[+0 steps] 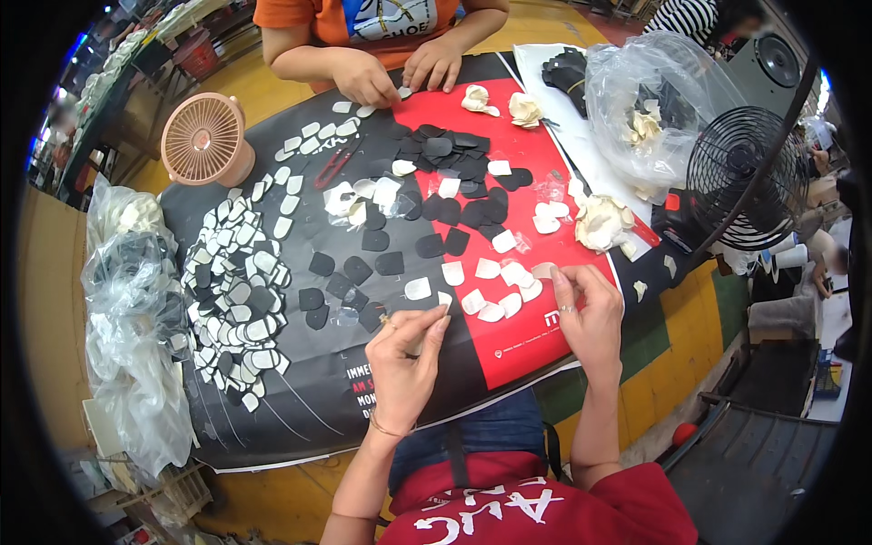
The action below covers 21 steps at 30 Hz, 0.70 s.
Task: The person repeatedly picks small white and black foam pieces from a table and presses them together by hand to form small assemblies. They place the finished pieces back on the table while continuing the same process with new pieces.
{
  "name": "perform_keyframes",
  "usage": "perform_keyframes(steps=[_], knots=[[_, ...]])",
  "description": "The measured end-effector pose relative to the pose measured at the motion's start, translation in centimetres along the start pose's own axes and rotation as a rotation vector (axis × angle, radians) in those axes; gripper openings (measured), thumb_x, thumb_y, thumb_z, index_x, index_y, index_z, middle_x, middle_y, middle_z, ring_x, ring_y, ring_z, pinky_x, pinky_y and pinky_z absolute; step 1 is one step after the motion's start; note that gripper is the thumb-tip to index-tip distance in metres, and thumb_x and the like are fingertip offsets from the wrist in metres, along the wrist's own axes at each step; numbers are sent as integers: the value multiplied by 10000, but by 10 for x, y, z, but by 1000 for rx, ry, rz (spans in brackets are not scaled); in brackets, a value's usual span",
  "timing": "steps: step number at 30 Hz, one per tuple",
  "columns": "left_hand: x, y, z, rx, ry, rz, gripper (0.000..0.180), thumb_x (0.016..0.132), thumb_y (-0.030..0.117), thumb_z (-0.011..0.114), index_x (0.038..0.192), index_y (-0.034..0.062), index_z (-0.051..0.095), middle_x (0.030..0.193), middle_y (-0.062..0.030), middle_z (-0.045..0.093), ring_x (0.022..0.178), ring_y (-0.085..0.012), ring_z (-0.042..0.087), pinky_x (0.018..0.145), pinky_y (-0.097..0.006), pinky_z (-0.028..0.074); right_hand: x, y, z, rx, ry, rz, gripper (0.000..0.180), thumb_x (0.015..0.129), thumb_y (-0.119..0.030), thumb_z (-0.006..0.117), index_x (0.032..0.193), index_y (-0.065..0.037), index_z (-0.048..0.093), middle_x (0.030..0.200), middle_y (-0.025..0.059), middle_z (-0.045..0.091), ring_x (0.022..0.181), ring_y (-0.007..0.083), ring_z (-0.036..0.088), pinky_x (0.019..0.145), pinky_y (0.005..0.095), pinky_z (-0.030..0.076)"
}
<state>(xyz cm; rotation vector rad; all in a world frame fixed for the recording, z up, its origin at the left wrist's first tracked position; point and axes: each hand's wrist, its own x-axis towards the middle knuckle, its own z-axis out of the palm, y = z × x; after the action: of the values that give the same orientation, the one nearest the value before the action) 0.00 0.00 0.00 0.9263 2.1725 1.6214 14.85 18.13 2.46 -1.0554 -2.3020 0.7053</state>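
My left hand [406, 359] is closed in a pinch at the near middle of the table, on a small cream rounded patch [444, 299]. To the right, my right hand [589, 309] pinches a pale, thin rounded patch [543, 271] between thumb and finger. Between my hands several loose white patches [491, 312] lie on the red part of the table sheet. One more white patch [418, 289] rests just beyond my left fingertips. Black rounded patches [390, 263] lie left of there, and a larger black heap [454, 154] is farther back.
A big pile of white-and-black patches [238, 291] covers the table's left side. Across the table, a co-worker's hands [391, 77] handle a pale patch. A pink fan [207, 141] stands far left, a black fan [747, 177] right. Scissors-like red snips [338, 165] and plastic bags [132, 336] lie around.
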Motion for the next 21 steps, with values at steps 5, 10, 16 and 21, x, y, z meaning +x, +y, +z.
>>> perform_keyframes(steps=[5,10,16,21], knots=[[3,3,12,33,-15,-32,256,924,59,732,1167,-19,721,830,-54,681,712,-138,610,687,-263,491,-2,8,-5,-117,22,217,253,964,-222,704,925,26,672,752,116,653,582,190,584,559,346,463],[-3,6,10,-636,-214,-435,278,995,132,670,1225,-23,675,893,-12,675,699,-54,548,621,-213,440,-29,-19,9,487,-135,110,260,918,-149,752,1105,12,669,770,90,651,598,118,579,543,276,463],[-14,17,11,-779,-369,-583,391,1067,271,553,1349,1,565,962,-36,691,705,-39,540,612,-194,425,-47,-39,20,515,-340,-120,327,899,-199,766,1211,-114,720,873,48,577,674,148,597,587,305,483],[-19,19,14,-739,-381,-512,483,1102,369,436,1417,9,506,1004,-71,702,713,-57,553,638,-215,454,-49,-30,14,355,-270,-231,176,891,-100,751,1064,-83,775,824,61,610,684,193,635,625,345,530]])
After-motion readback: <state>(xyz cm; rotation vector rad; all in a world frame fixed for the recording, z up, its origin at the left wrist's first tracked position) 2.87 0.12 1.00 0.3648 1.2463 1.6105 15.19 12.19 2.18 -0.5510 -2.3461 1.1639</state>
